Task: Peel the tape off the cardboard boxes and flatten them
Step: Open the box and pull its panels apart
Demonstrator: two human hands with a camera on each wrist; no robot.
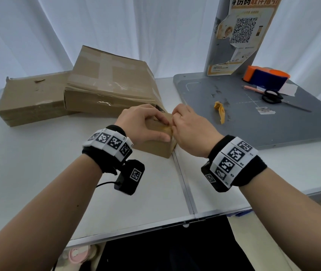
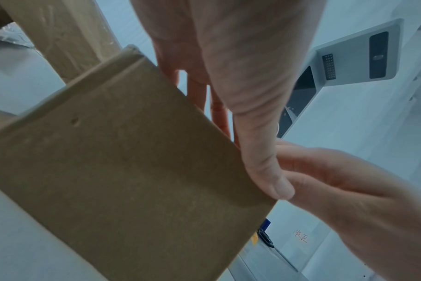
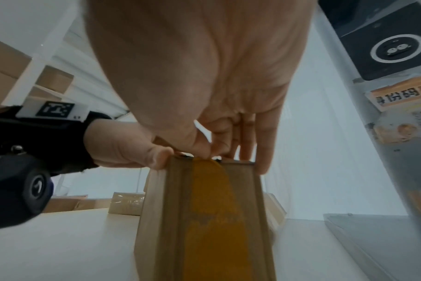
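A small brown cardboard box (image 1: 156,148) stands near the middle of the white table (image 1: 38,173). My left hand (image 1: 146,124) grips it from above, with the thumb on the near side (image 2: 262,157) and the fingers over the top. My right hand (image 1: 185,126) is at the box's right end. In the right wrist view its thumb and forefinger pinch the top end of a yellow-brown tape strip (image 3: 209,209) that runs down the end face of the box (image 3: 240,218). Most of that strip still lies flat on the cardboard. The left wrist view shows the box's plain side (image 2: 132,171).
Two larger taped boxes lie at the back left, one flat (image 1: 32,96), one leaning on it (image 1: 112,85). On the grey mat (image 1: 253,130) to the right lie a crumpled tape piece (image 1: 220,111), scissors (image 1: 273,96), a pen (image 1: 252,89) and an orange-blue tape dispenser (image 1: 267,77).
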